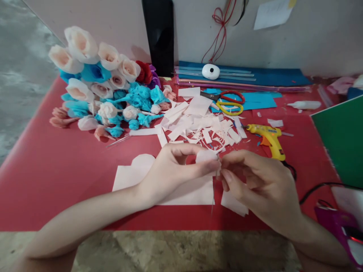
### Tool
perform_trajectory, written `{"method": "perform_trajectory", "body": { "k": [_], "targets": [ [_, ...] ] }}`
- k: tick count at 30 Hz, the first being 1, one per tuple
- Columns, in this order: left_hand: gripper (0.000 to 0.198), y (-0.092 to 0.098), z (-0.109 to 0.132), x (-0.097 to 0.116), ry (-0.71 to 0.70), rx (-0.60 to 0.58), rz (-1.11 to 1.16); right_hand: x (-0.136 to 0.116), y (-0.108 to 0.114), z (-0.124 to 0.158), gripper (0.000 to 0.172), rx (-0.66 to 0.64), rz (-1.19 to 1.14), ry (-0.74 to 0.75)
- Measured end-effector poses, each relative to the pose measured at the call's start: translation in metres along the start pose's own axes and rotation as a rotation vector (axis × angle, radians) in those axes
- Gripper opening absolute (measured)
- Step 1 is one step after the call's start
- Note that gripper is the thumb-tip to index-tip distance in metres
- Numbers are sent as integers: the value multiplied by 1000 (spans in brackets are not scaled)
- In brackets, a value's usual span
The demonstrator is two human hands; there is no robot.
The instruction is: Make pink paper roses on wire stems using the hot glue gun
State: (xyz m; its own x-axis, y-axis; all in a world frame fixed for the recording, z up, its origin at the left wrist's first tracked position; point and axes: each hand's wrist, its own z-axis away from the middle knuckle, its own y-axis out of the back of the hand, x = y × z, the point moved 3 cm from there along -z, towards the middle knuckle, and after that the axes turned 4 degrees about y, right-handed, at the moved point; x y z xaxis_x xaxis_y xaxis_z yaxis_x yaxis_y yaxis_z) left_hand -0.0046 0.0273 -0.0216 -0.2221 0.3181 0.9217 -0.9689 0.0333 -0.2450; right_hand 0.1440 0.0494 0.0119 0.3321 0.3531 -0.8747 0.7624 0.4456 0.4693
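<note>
My left hand (pixel 172 172) is closed, pinching a small pale paper flower (pixel 206 155) between thumb and fingers. A thin wire stem (pixel 213 198) hangs down from it toward the table's front edge. Thumb and fingertips of my right hand (pixel 259 185) are pressed together at the flower's right side, where the paper meets the wire. How much paper those fingertips hold is partly hidden. Under the hands lie a pale paper sheet (pixel 187 194), a rounded paper piece (pixel 143 161) at its upper left and a smaller piece (pixel 235 203) to the right.
Finished paper flowers (pixel 82 88) crowd the red table's (pixel 56 170) back left. Behind my hands are paper scraps (pixel 195 122), scissors (pixel 229 102) and a yellow glue gun (pixel 268 138). A black phone (pixel 159 37) leans on the wall; a green board (pixel 343 139) stands right.
</note>
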Motion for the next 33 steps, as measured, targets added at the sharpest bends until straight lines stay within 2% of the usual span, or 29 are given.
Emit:
{"method": "perform_trajectory", "body": {
  "k": [7, 12, 17, 25, 33],
  "targets": [
    [4, 3, 0, 0, -14, 54, 35, 0, 0, 0, 4, 22, -4, -14],
    [4, 0, -1, -1, 10, 41, 44, 0, 2, 1, 10, 75, 5, -9],
    [2, 0, -1, -2, 21, 32, 69, 1, -1, 1, 13, 12, 11, 11],
    [3, -2, -1, -1, -4, -42, 56, 3, -1, 1, 12, 24, 39, 25],
    [3, -3, -1, 0, -36, -1, -25, 0, 0, 4, 14, 38, 87, 51]
  ]
}}
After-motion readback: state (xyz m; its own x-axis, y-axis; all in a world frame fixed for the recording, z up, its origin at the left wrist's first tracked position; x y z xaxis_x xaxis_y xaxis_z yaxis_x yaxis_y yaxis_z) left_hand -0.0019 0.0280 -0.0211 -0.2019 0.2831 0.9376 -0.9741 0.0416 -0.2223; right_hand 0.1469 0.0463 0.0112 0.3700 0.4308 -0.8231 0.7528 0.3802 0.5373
